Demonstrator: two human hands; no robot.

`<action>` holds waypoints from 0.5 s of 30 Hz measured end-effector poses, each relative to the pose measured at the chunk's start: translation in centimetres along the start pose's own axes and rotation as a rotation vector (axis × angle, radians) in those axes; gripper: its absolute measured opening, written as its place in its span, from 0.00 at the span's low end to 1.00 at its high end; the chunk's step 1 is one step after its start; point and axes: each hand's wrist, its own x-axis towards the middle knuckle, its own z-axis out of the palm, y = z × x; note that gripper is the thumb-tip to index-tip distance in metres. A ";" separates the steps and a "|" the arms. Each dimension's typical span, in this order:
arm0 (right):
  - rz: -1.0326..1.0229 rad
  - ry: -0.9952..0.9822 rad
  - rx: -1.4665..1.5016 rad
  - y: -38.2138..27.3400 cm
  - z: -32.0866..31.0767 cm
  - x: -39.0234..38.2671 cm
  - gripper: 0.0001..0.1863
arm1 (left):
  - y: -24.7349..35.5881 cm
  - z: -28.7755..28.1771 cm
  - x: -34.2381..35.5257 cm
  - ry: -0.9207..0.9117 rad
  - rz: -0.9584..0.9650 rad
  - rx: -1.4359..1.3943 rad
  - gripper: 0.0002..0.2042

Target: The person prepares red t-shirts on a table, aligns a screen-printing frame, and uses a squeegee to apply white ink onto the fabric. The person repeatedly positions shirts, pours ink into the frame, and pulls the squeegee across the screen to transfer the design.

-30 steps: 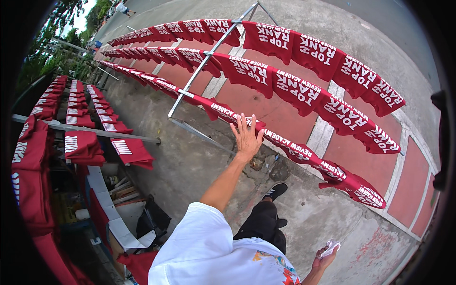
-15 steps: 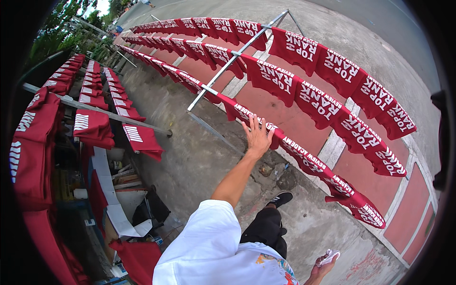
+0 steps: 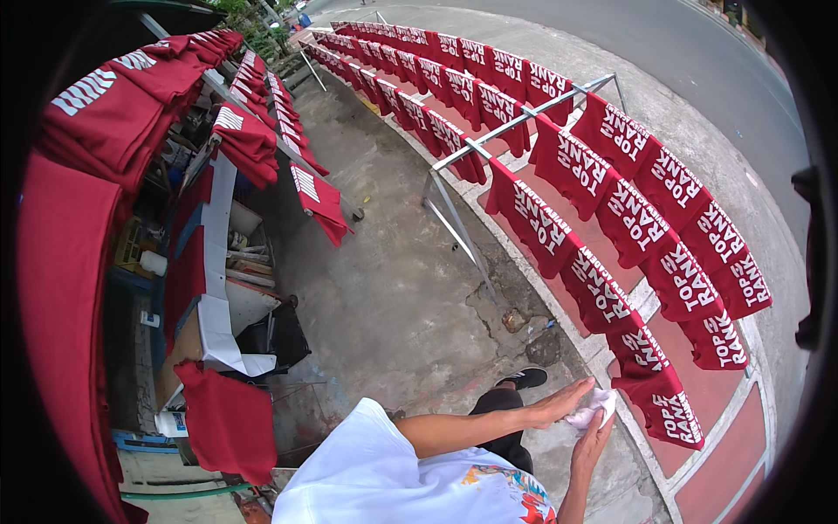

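Your R hand (image 3: 589,449) grasps the white cloth (image 3: 597,409), bunched near the hung red fabric (image 3: 663,384) — L hand (image 3: 561,404) flat against it or just beside, not clenched. Best press evenly w/ both palms & keep cloth bunched — clear of red fabric.

The crumpled white cloth (image 3: 599,403) is partly hidden by the right hand's grip (image 3: 592,439), and whether the left hand's grip (image 3: 563,403) touches it cannot be made out. The left forearm (image 3: 471,430) and white short-sleeved T-shirt (image 3: 375,476) cover much of the black trousers (image 3: 515,450), while the lower edge cuts off T-shirt and right forearm (image 3: 578,489). The farthest dark red hanging fabric pieces (image 3: 384,33) are too small to separate.
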 end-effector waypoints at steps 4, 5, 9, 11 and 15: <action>-0.267 -0.147 -0.138 1.8 6.5 -4.4 0.23 | -6.7 1.6 -7.7 0.217 -0.025 -0.521 0.38; -0.298 -0.168 -0.147 2.4 7.6 -5.9 0.22 | -7.8 0.7 -9.6 0.314 0.006 -0.498 0.37; -0.563 -0.212 -0.240 5.2 11.3 -11.1 0.20 | -11.5 -3.4 -16.9 0.236 0.213 -0.577 0.25; -0.731 -0.272 -0.333 6.8 12.6 -13.3 0.18 | -13.5 -5.6 -20.0 0.200 0.225 -0.630 0.22; -0.635 -0.568 -0.425 11.1 14.7 -17.5 0.17 | -19.3 -11.1 -26.3 0.216 0.109 -0.675 0.21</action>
